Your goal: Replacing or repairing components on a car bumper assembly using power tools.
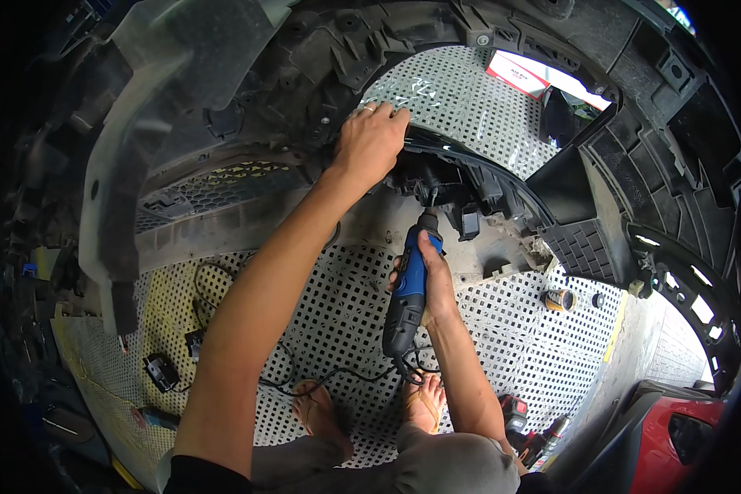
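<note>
My right hand is wrapped round a blue and black corded rotary tool. The tool points upward, its tip at the dark plastic brackets on the inside of a car bumper; I cannot tell whether it touches them. My left hand grips the bumper by the rim of its large opening, fingers curled over the edge. A small black block-shaped part sits just right of the tool's tip.
Perforated light floor tiles lie below, with a black cord trailing across. A tin stands at the right, a red and black power drill near my right knee. A black adapter-like box lies left. Beyond the opening is a red-white box.
</note>
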Demonstrator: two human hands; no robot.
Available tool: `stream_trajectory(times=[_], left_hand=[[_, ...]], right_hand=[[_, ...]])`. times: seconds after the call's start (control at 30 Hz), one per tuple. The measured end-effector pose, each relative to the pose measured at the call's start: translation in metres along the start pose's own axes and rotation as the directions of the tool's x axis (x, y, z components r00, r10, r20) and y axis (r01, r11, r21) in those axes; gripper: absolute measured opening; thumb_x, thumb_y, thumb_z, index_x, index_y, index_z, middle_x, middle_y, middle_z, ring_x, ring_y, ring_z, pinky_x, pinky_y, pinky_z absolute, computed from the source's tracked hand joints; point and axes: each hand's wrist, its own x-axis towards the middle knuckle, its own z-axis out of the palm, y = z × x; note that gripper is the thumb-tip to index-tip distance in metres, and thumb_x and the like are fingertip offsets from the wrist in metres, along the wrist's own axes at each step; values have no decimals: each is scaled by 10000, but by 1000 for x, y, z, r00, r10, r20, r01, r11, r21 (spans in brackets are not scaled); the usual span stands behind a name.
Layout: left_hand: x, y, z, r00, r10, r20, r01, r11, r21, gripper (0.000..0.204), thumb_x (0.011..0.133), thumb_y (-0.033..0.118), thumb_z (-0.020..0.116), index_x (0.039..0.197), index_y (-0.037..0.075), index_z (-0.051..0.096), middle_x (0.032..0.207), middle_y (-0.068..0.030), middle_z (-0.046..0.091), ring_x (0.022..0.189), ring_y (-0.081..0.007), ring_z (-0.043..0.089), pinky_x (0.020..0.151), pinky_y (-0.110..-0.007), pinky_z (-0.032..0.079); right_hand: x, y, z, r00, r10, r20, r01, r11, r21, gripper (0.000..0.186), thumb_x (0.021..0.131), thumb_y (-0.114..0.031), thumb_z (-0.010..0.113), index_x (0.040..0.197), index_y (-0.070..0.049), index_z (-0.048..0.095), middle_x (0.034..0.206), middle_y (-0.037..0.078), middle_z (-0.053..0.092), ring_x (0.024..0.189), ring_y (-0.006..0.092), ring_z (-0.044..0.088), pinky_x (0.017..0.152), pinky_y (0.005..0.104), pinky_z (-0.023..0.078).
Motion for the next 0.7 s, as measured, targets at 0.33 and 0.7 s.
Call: stream_trajectory(times=[0.33,0.7], left_hand=[[-3,-2,-2,1000,-18,23,18,1000,-16,266,776,-47,691,1015,59,639,1006,-127,670,1021,-329,671,866,-441,567],[-2,-1,3,999,-40,-8,40,999,-23,284,774,-60,681,1027,62,637,993,-111,670,1025,-331,660,835,-444,570]], right_hand=[[-10,0,2,999,10,42,-9,1000,-15,583,980,-506,685,1236,-63,405,854,121,633,578,226,675,525,376,621],[-23,-52,-31,1000,4,-16,-11,877,-481,632,935,-498,750,1244,-14,487,831,124,649,567,213,666,503,323,579]])
